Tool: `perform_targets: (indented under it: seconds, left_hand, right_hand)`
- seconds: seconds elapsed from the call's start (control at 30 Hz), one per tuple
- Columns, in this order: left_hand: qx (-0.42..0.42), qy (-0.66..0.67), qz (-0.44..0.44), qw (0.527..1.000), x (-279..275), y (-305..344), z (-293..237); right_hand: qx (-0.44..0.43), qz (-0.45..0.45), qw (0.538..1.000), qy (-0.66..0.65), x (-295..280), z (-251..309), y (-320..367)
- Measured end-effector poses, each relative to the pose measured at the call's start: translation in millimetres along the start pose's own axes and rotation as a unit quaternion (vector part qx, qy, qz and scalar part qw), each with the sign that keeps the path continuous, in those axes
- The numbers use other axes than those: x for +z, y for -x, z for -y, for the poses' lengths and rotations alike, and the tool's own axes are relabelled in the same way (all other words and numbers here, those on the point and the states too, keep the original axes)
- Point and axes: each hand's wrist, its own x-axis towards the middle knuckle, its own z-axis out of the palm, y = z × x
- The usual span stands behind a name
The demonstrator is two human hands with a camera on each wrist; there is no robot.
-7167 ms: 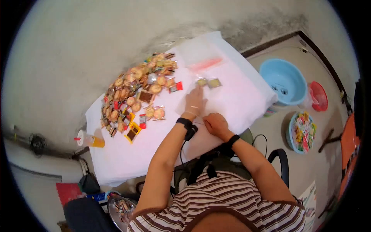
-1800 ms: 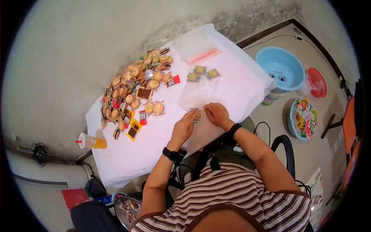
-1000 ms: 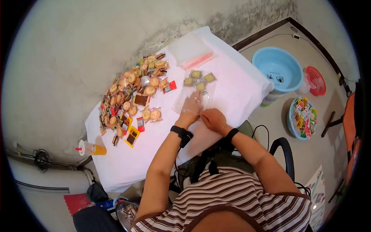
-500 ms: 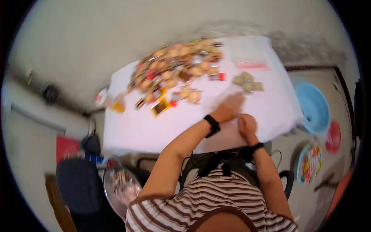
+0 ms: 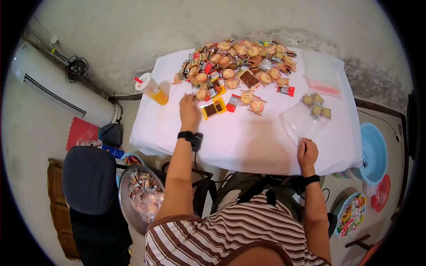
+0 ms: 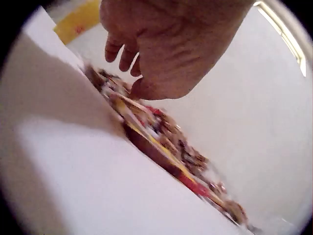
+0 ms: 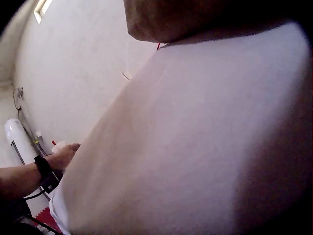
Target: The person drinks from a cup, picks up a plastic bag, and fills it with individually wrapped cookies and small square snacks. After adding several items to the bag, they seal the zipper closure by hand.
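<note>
My left hand (image 5: 190, 111) reaches to the left end of a pile of wrapped biscuits (image 5: 230, 62), its fingertips right at a round wrapped biscuit (image 5: 202, 94). In the left wrist view its fingers hang loosely, apart from the thumb, over the wrapped snacks (image 6: 156, 154). A yellow-edged chocolate biscuit pack (image 5: 214, 108) lies just right of that hand. With curled fingers my right hand (image 5: 307, 155) pinches the near edge of a clear plastic bag (image 5: 293, 125) lying on the tablecloth. Several square wrapped crackers (image 5: 317, 109) lie together at the bag's far end.
A drink cup (image 5: 153, 90) stands left of the left hand. Flat clear bags with red strips (image 5: 323, 87) lie at the table's back right. A blue basin (image 5: 372, 155) and a basin of sweets (image 5: 351, 213) stand to the right, a metal bowl (image 5: 125, 195) to the left.
The head view has swung left. My left hand has gone from the crackers across the table to the pile's left end. Over the last seconds crackers were added; the right hand stays at the bag's edge.
</note>
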Motion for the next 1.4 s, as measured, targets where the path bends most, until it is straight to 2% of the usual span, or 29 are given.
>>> perform_targets:
  seconds: [0.07,0.13,0.27,0.33,0.37,0.43,0.5,0.57,0.6,0.63,0.67,0.7,0.73,0.77,0.8,0.83,0.87,0.9,1.03,1.07,1.1,1.17,1.2,1.23,1.3,1.33,1.4]
  left_hand:
    - [0.003,-0.033,-0.018,0.999,-1,-6,28]
    - [-0.098,0.085,0.11,0.985,-8,-12,39]
    - [-0.112,0.037,0.109,0.987,-12,-18,40]
    - [-0.182,0.074,0.081,0.977,-16,-19,33]
    - [-0.179,0.075,0.083,0.977,-15,-19,37]
    - [-0.256,0.116,0.092,0.955,-7,-21,54]
    - [-0.234,0.144,0.07,0.959,1,-17,62]
    - [-0.319,0.314,0.106,0.888,3,-13,43]
    - [-0.273,0.31,0.136,0.901,20,-12,16]
    - [-0.237,0.359,0.16,0.889,-23,-1,-23]
    - [-0.266,0.428,0.206,0.839,-19,8,-50]
    - [-0.227,0.407,0.274,0.841,-10,21,-66]
    - [-0.205,0.407,0.325,0.829,-9,35,-95]
    - [-0.056,0.355,0.351,0.865,13,56,-103]
    - [-0.136,0.398,0.417,0.806,-5,63,-150]
    - [-0.063,0.372,0.437,0.816,-5,68,-178]
    - [-0.055,0.398,0.45,0.797,6,78,-196]
    - [-0.098,0.418,0.477,0.767,8,80,-219]
    - [-0.046,0.408,0.463,0.785,43,82,-259]
    - [-0.041,0.369,0.463,0.805,40,78,-268]
    - [-0.038,0.368,0.463,0.805,42,79,-274]
    - [0.066,0.319,0.428,0.843,41,81,-286]
    - [0.089,0.273,0.418,0.862,35,84,-290]
    - [0.091,0.272,0.419,0.862,25,83,-293]
    - [0.311,0.194,0.315,0.875,12,80,-293]
    - [0.313,0.194,0.316,0.874,16,80,-290]
    - [0.395,0.217,0.312,0.836,29,83,-283]
  right_hand:
    - [0.007,0.014,1.0,0.011,-1,1,0]
    - [0.009,0.009,1.0,0.008,0,0,1]
    - [0.023,0.007,1.0,-0.013,-1,3,-1]
    - [0.026,0.006,1.0,-0.016,-3,6,-3]
    - [0.027,0.005,0.999,-0.02,-3,7,-4]
    - [0.035,0.004,0.999,-0.019,-4,9,-3]
    - [0.045,0.002,0.999,-0.016,-3,9,-3]
    - [0.042,0.0,0.999,-0.005,0,2,1]
    - [0.008,-0.03,0.999,-0.016,1,-4,6]
    - [-0.028,-0.059,0.998,-0.026,7,-9,7]
    - [-0.014,-0.029,0.999,-0.009,6,-10,8]
    - [0.021,0.023,0.999,0.008,3,-9,9]
    - [0.009,-0.029,0.999,-0.041,2,-7,7]
    - [0.045,0.018,0.998,-0.046,-6,1,0]
    - [0.068,0.076,0.994,-0.039,-14,6,-7]
    - [0.077,0.069,0.994,-0.033,-15,7,-5]
    - [0.065,0.039,0.996,-0.052,-13,8,-5]
    - [0.05,0.01,0.996,-0.073,-12,8,-5]
    - [0.046,-0.001,0.996,-0.076,-12,6,-3]
    - [0.047,-0.003,0.996,-0.076,-13,6,-3]
    - [0.056,0.029,0.996,-0.064,-15,6,-3]
    - [0.067,0.062,0.995,-0.052,-14,6,-3]
    - [0.052,0.042,0.996,-0.052,-14,7,-3]
    - [0.037,0.021,0.998,-0.053,-13,6,-3]
    - [0.03,0.001,0.998,-0.06,-9,3,-1]
    - [0.021,-0.018,0.997,-0.067,-9,4,0]
    - [0.019,-0.002,0.999,-0.047,-10,3,2]
